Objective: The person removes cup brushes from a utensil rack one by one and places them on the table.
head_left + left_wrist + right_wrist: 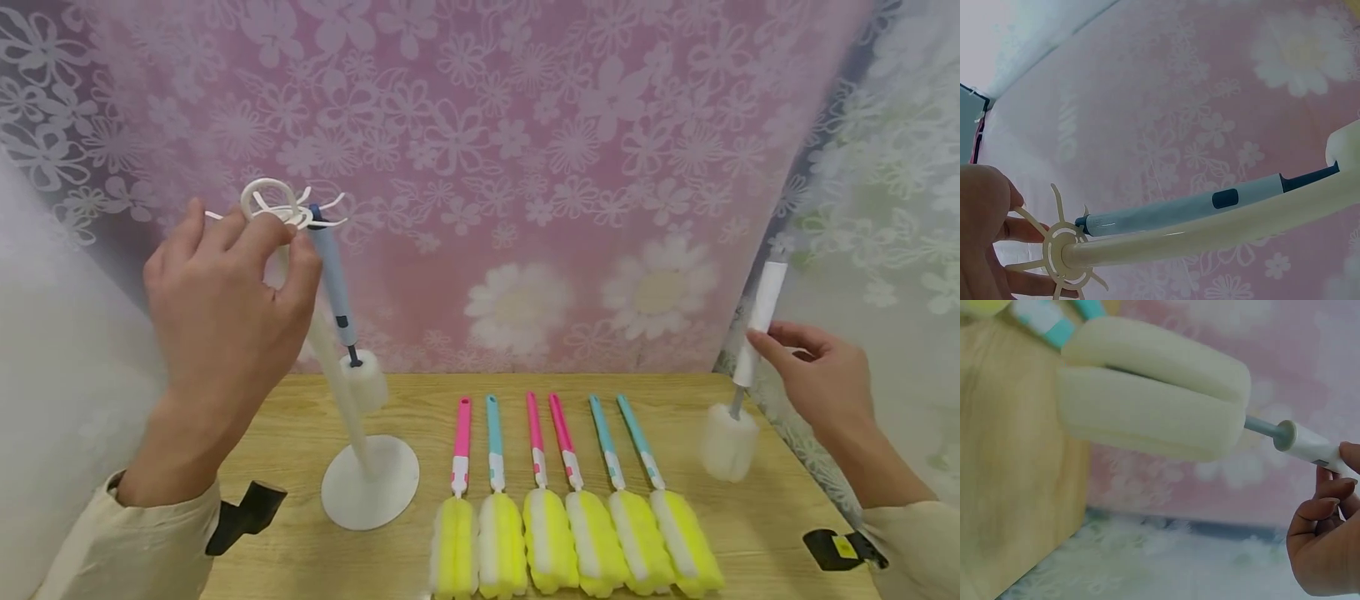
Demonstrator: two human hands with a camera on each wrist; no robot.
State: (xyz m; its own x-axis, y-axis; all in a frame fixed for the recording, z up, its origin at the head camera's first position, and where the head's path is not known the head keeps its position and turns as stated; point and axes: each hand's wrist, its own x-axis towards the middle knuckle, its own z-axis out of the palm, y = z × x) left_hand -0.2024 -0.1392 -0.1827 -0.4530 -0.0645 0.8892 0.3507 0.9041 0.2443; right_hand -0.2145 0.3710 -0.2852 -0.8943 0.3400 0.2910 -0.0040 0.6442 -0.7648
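Note:
My left hand (228,308) grips the top of a white hook stand (341,392), fingertips at its ring of curved hooks. From one hook a sponge bottle brush (333,275) hangs by its light-blue handle, its white sponge down beside the pole. In the left wrist view, fingers reach behind the hook ring (1063,256). Off to the right, my right hand (825,379) pinches the white handle of another sponge bottle brush (761,321) between thumb and fingers. That brush is upright with a slight tilt, its split cream sponge (1154,415) pointing down over the table's right side.
Several brushes with yellow-and-white sponge heads (551,542) lie in a row on the wooden table (420,400), their pink and teal handles (494,429) toward the back. The stand's round base (382,500) is left of them. A floral pink curtain (517,167) hangs behind.

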